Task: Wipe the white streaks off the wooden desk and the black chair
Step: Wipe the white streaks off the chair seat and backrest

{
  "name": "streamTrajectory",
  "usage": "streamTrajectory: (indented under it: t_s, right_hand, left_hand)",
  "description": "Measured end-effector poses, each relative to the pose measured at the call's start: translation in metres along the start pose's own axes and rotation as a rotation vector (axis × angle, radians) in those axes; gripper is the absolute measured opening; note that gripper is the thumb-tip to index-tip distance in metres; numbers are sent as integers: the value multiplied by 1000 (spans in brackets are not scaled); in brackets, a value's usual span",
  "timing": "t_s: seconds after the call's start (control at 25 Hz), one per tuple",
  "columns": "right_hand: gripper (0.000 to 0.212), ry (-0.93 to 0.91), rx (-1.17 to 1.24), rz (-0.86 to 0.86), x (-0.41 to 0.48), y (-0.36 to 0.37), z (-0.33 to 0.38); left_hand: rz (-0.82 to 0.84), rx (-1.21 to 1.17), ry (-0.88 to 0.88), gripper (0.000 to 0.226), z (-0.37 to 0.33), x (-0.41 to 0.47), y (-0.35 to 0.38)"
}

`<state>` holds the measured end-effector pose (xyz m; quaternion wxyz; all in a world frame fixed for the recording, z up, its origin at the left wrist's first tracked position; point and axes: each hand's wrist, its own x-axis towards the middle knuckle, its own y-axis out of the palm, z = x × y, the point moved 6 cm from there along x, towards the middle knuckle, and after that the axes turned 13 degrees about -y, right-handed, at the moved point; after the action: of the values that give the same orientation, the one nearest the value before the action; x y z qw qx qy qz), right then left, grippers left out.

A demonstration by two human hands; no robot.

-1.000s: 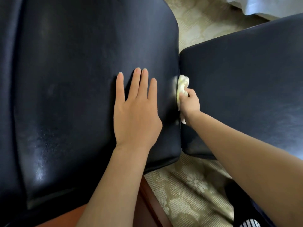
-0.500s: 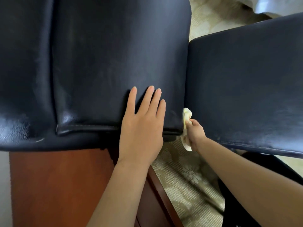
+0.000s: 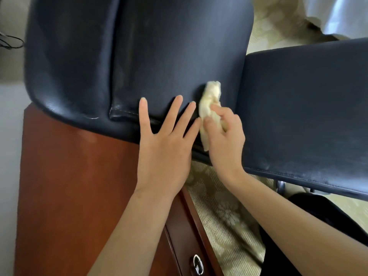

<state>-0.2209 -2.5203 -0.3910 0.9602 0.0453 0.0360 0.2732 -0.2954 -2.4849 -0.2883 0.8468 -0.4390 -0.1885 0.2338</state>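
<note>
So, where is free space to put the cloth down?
The wooden desk is bare below the black chair back, left of the left hand. The chair seat, right of the right hand, is bare too. Crowded where both hands meet around the cloth.

The left hand (image 3: 163, 154) lies flat, fingers spread, on the chair (image 3: 169, 46); the right hand (image 3: 225, 140) beside it grips a cloth (image 3: 211, 94)

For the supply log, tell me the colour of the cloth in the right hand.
Pale yellow cloth, clearest in the head view.
</note>
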Motion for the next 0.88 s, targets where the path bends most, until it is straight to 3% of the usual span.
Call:
streamTrajectory:
  t_s: [0.12,0.2,0.4,0.48,0.52,0.6,0.64,0.72,0.88]
  right_hand:
    - [19,-232,-98,102,8,4,24]
    - [20,-263,-187,90,9,-4,9]
    - [27,166,-309,55,-8,-31,-77]
    - [28,433,-293,82,-20,-35,-108]
    - [29,620,-191,60,-29,-33,-122]
    - [25,999,267,-77,-53,-17,-144]
    - [26,1100,510,-148,-62,-5,-148]
    - [28,1161,848,-272,-67,16,-148]
    - [23,1141,1067,-314,-68,36,-125]
  left_hand:
    - [-63,-34,-90,45,17,-4,-9]
    - [-110,-37,-172,46,32,-9,-14]
    - [-178,-10,-442,60,61,-23,-24]
    - [-165,-6,-464,65,64,-25,-24]
    - [-156,-9,-452,67,63,-25,-24]
    - [-147,-20,-423,68,61,-24,-23]
    - [-147,-27,-411,68,61,-24,-23]
    - [-150,-40,-393,67,63,-24,-22]
    - [-154,-40,-374,68,65,-28,-19]
